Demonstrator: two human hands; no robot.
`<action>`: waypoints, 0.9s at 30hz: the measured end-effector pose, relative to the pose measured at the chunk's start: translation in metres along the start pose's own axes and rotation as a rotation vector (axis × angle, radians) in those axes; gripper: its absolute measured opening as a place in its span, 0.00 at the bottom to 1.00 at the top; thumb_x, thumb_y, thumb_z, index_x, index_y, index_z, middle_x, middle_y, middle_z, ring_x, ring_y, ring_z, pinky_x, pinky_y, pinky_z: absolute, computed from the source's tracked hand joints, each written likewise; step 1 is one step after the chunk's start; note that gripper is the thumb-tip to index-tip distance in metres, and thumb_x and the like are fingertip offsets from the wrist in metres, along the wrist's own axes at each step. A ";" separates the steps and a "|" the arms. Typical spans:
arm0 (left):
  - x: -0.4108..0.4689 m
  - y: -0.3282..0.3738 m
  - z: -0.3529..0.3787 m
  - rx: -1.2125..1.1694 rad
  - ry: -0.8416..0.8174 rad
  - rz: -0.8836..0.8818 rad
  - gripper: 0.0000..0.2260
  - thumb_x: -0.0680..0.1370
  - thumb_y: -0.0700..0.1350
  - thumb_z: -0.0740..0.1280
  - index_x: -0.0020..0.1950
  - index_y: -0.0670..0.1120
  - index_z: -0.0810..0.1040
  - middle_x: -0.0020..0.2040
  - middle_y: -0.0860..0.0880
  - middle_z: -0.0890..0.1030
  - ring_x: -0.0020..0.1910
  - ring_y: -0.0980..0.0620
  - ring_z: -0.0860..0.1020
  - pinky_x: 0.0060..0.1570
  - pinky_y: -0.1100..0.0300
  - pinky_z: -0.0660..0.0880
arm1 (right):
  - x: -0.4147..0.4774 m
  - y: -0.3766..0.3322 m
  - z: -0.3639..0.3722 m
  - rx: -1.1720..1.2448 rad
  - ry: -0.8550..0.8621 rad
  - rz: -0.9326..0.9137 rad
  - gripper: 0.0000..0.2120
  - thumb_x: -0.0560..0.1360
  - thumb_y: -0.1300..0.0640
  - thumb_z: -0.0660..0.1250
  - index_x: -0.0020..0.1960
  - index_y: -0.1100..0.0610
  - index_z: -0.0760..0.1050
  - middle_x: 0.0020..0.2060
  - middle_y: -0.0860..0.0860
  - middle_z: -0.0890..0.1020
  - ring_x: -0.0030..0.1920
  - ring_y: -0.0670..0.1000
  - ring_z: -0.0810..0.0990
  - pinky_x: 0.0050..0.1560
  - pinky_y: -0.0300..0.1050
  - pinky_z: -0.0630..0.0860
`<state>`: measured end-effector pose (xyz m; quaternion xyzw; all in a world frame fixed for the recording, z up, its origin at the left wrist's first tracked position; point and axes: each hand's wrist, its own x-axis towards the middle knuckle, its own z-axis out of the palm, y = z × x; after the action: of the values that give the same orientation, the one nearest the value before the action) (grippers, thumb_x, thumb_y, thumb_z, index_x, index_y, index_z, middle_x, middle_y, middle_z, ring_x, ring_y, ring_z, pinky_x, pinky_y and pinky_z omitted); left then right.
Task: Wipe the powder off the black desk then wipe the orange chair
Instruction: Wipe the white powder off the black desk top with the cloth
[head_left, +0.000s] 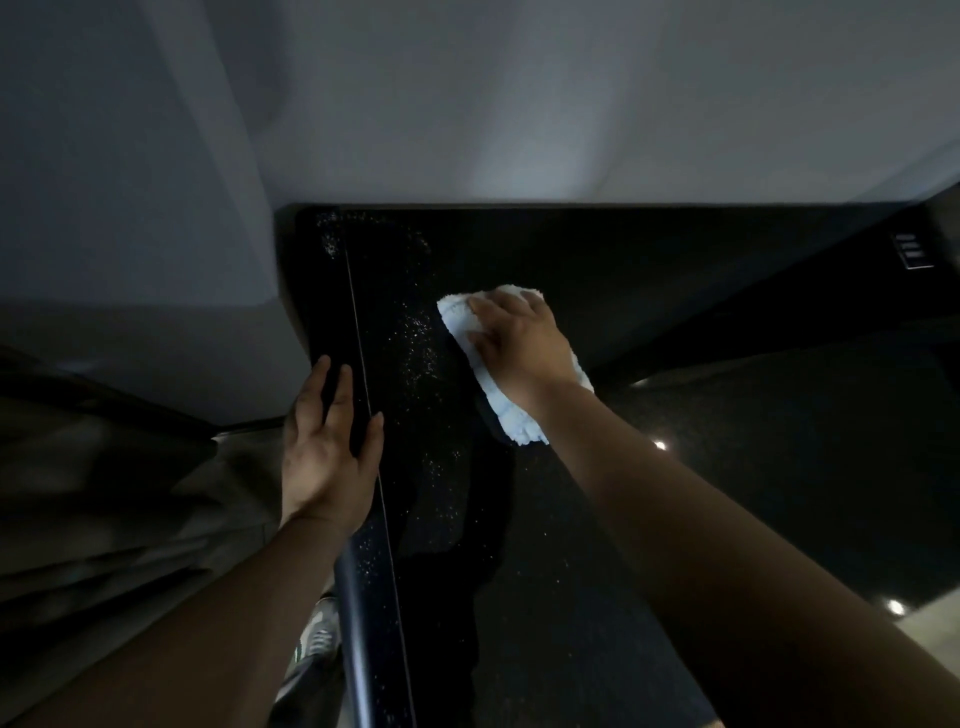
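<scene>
On the black worktop (597, 249), the right hand (519, 343) pressed a white cloth (511, 415) flat against the surface, with its fingers (488, 312) extended and spread over the cloth's far end. White powder (421, 343) lay scattered in a band just left of the cloth, with more near the far-left corner. The left hand (330, 452) rested palm-down on the worktop's left edge, fingers straight and slightly apart, holding nothing.

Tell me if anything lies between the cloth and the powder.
Nothing visible does. The cloth under the right hand lies on the desk, powder on bare surface just left of it; the left hand rests farther left.
</scene>
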<state>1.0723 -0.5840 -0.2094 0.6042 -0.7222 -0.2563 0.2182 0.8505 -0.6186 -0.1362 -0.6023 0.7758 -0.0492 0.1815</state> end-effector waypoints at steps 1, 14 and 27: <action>0.000 0.001 0.000 0.005 -0.004 -0.006 0.26 0.79 0.48 0.65 0.75 0.45 0.65 0.77 0.48 0.57 0.71 0.39 0.64 0.67 0.45 0.68 | -0.006 0.001 0.001 -0.004 -0.003 0.002 0.21 0.81 0.51 0.58 0.73 0.46 0.66 0.73 0.47 0.66 0.74 0.56 0.56 0.67 0.56 0.67; 0.000 0.010 -0.006 0.159 -0.031 -0.028 0.31 0.77 0.61 0.53 0.75 0.45 0.64 0.77 0.46 0.59 0.68 0.37 0.67 0.60 0.40 0.71 | -0.082 0.014 0.023 0.041 0.074 0.007 0.20 0.80 0.53 0.61 0.71 0.49 0.69 0.71 0.49 0.69 0.75 0.58 0.59 0.62 0.59 0.73; -0.019 0.024 -0.035 0.287 -0.226 -0.042 0.34 0.79 0.61 0.55 0.79 0.44 0.50 0.79 0.46 0.50 0.77 0.41 0.50 0.71 0.40 0.58 | -0.167 0.016 0.036 0.038 0.055 0.076 0.20 0.80 0.53 0.61 0.72 0.52 0.69 0.72 0.51 0.69 0.74 0.58 0.60 0.67 0.57 0.69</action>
<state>1.0795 -0.5654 -0.1671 0.6116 -0.7584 -0.2215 0.0418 0.8830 -0.4497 -0.1369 -0.5674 0.8016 -0.0737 0.1733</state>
